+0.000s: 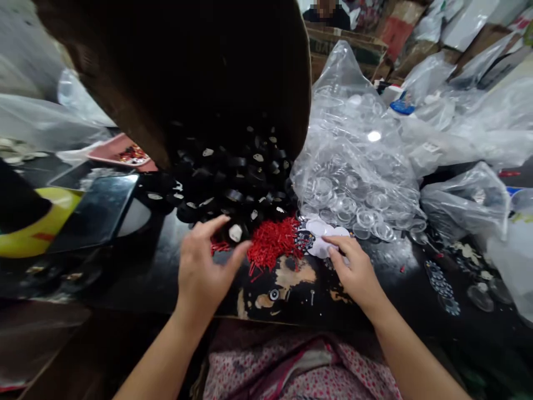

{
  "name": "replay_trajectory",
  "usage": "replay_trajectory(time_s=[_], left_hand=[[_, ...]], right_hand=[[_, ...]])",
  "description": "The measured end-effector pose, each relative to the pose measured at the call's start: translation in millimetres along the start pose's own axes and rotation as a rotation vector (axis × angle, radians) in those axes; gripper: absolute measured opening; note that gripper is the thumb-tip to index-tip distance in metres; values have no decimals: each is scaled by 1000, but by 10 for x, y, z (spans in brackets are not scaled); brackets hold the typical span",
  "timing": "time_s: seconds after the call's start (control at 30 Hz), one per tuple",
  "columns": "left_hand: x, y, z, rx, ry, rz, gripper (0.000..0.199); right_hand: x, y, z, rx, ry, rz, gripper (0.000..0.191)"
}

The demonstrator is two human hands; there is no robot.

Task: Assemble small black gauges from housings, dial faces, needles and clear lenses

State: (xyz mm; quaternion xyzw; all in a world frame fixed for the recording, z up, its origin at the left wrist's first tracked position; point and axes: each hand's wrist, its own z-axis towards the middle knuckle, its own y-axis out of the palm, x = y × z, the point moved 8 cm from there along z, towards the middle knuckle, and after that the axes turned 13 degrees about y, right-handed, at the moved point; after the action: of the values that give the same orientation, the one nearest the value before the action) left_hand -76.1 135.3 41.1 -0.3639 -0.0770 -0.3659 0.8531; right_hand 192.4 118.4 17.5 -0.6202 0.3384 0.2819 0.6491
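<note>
My left hand [206,264] is at a black round part with a white centre [235,233], its thumb and forefinger spread apart around it. Many similar black parts [233,194] are heaped behind it. Between my hands lies a pile of small red pieces [272,244]. My right hand [352,264] has its fingertips at the white discs [318,226]; thumb and forefinger are close together, and whatever is between them is too small to make out. A dark printed dial [305,240] lies beside the discs.
A clear bag of transparent round covers [353,189] stands behind my right hand. At left are a dark phone-like slab [97,208] and a pink tray [120,153]. Printed dials [442,286] lie at right. A person [327,14] is at the back.
</note>
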Motion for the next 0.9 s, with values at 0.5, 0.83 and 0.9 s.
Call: replay_trajectory(time_s=[0.5, 0.83, 0.9], left_hand=[[646, 516, -979, -84, -776, -1083, 55], [740, 657, -1299, -57, -1368, -1447, 39], [727, 656, -1299, -18, -1410, -1479, 40]], right_hand=[[-104, 484, -335, -464, 331, 439, 23], [133, -62, 78, 15, 133, -383, 38], [240, -105, 196, 54, 140, -536, 40]])
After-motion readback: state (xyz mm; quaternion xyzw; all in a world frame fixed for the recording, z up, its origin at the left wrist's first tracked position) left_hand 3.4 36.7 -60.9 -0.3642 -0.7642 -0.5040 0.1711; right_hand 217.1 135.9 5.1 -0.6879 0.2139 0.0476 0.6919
